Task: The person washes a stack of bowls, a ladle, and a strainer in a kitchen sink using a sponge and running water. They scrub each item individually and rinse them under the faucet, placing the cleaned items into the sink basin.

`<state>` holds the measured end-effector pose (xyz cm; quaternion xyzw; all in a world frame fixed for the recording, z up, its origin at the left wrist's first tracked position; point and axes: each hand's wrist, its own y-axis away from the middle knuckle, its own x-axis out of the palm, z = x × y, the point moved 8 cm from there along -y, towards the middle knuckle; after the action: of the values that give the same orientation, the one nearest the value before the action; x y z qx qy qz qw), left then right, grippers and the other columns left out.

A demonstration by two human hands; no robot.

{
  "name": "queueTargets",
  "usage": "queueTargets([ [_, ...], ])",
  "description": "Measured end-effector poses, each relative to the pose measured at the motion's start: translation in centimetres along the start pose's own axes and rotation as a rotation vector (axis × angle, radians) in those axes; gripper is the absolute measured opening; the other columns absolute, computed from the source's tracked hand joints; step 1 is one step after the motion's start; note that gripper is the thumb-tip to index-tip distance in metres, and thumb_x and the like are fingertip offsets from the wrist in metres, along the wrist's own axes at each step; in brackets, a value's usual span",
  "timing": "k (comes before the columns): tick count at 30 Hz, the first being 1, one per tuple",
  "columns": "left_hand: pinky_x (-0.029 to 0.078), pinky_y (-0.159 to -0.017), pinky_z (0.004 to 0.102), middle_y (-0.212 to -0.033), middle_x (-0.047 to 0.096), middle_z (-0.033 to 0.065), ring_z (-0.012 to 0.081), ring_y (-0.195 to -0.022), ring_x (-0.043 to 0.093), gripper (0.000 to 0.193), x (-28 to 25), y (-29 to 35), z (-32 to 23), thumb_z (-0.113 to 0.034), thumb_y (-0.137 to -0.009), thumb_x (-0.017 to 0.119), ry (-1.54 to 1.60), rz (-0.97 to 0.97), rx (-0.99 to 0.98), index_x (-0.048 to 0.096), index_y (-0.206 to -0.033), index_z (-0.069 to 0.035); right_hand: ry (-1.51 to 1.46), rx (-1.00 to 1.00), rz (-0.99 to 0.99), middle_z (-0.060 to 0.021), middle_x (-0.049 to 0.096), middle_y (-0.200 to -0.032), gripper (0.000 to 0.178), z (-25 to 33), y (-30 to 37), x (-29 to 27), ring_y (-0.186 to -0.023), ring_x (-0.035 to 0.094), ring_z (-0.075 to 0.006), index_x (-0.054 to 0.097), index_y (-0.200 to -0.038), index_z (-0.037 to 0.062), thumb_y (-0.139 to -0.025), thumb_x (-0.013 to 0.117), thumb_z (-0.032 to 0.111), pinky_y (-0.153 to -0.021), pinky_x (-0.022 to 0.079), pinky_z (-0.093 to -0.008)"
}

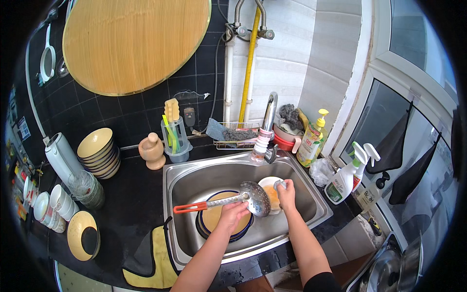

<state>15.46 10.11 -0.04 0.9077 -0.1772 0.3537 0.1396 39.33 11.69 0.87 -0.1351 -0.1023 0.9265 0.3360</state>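
My left hand [233,215] is closed round the metal neck of a skimmer [258,198] above the sink. Its round perforated head tilts to the right, and its red-orange handle sticks out to the left. On the right, my right hand [287,193] is closed on a small grey wad [279,184], whose kind is hard to make out. Just below that hand a white bowl [270,182] with something orange-brown in it sits in the sink, partly covered by the skimmer's head. Under my left hand lie stacked dark-rimmed yellow bowls [214,220].
The steel sink [181,181] has a faucet [269,117] at its back. A soap bottle [311,141] and spray bottles [342,180] stand right. Left are stacked bowls [97,146], a wooden mortar [152,155], a utensil holder [178,141] and a yellow cloth [160,263].
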Motion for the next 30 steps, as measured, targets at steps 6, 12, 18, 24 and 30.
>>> queueTargets([
  [6, 0.047, -0.083, 0.0330, -0.094, 0.059, 0.0120, 0.0206, -0.090, 0.058, 0.022, -0.1, 0.0, -0.2, -0.003, -0.077, 0.060, 0.000, -0.013, 0.013, 0.054, -0.096, 0.006, 0.172, -0.120, 0.024, -0.0092, 0.049, -0.064, 0.016, 3.8, 1.1, 0.3, -0.057, 0.046, -0.0147, 0.046, -0.083, 0.0010, -0.071, 0.053, 0.008, -0.055, 0.040, -0.0305],
  [12, 0.048, -0.081, 0.0321, -0.095, 0.059, 0.0120, 0.0205, -0.090, 0.058, 0.022, 0.2, 0.5, -0.7, -0.003, -0.078, 0.060, 0.008, -0.017, 0.029, 0.054, -0.097, 0.005, 0.228, -0.149, 0.029, -0.0094, 0.049, -0.062, 0.015, 4.2, 1.4, 0.7, -0.057, 0.046, -0.0151, 0.046, -0.083, 0.0010, -0.071, 0.053, 0.007, -0.055, 0.041, -0.0304],
  [18, 0.048, -0.081, 0.0352, -0.097, 0.059, 0.0137, 0.0228, -0.092, 0.058, 0.023, 0.6, 0.2, -1.0, -0.015, -0.084, 0.052, 0.116, -0.009, 0.024, 0.051, -0.100, 0.001, -0.009, -0.002, 0.261, -0.0036, 0.050, -0.069, 0.016, 1.3, 0.9, 2.8, -0.065, 0.048, -0.0149, 0.049, -0.084, 0.0030, -0.070, 0.057, 0.005, -0.063, 0.042, -0.0271],
  [24, 0.046, -0.082, 0.0379, -0.095, 0.058, 0.0132, 0.0245, -0.093, 0.057, 0.029, 0.6, -0.1, -0.4, -0.028, -0.089, 0.043, 0.266, 0.016, -0.013, 0.047, -0.101, -0.002, 0.069, -0.467, 0.521, -0.0084, 0.055, -0.091, 0.020, 11.1, 5.7, 5.6, -0.087, 0.054, -0.0226, 0.057, -0.083, 0.0016, -0.067, 0.064, 0.012, -0.076, 0.043, -0.0297],
  [30, 0.043, -0.085, 0.0369, -0.096, 0.055, 0.0097, 0.0204, -0.091, 0.054, 0.028, -0.2, -0.5, 0.2, -0.029, -0.090, 0.042, 0.308, 0.005, 0.039, 0.045, -0.100, -0.003, 0.423, -0.455, 0.647, -0.0081, 0.058, -0.089, 0.026, 14.1, 8.7, 8.3, -0.080, 0.057, -0.0271, 0.060, -0.087, 0.0074, -0.068, 0.066, 0.024, -0.070, 0.045, -0.0336],
])
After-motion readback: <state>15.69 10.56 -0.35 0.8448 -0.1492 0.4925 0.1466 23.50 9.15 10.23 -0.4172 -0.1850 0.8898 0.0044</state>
